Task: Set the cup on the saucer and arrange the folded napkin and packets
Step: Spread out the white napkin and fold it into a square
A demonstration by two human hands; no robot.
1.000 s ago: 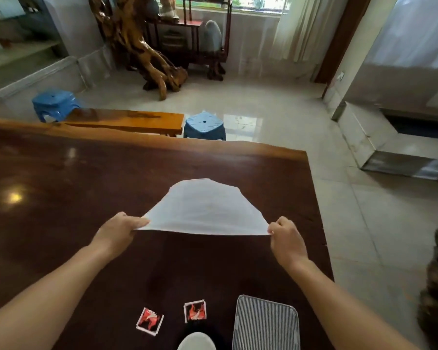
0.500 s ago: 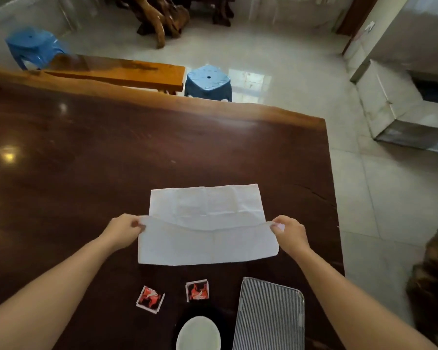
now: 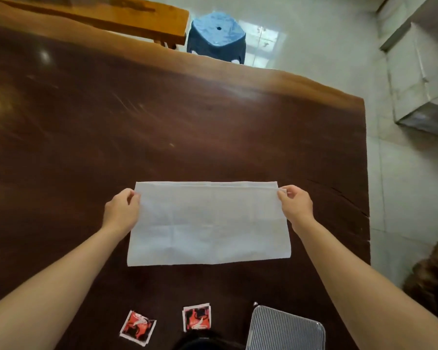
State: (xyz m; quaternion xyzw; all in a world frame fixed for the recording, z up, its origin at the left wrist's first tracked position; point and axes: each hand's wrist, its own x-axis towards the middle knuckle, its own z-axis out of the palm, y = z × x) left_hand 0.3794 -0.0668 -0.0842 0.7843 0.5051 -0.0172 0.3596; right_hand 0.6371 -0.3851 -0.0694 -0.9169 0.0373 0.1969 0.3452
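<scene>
White napkin (image 3: 209, 223), folded double, flat, creased.

You're looking down on a dark, glossy wooden table (image 3: 162, 127) that catches a warm glint of light at its far left. Beyond the held spot, past the table's far edge, sit an orange-brown bench (image 3: 106, 16) and a blue plastic stool (image 3: 216, 36) on pale, reflective floor tiles (image 3: 402, 188).
</scene>
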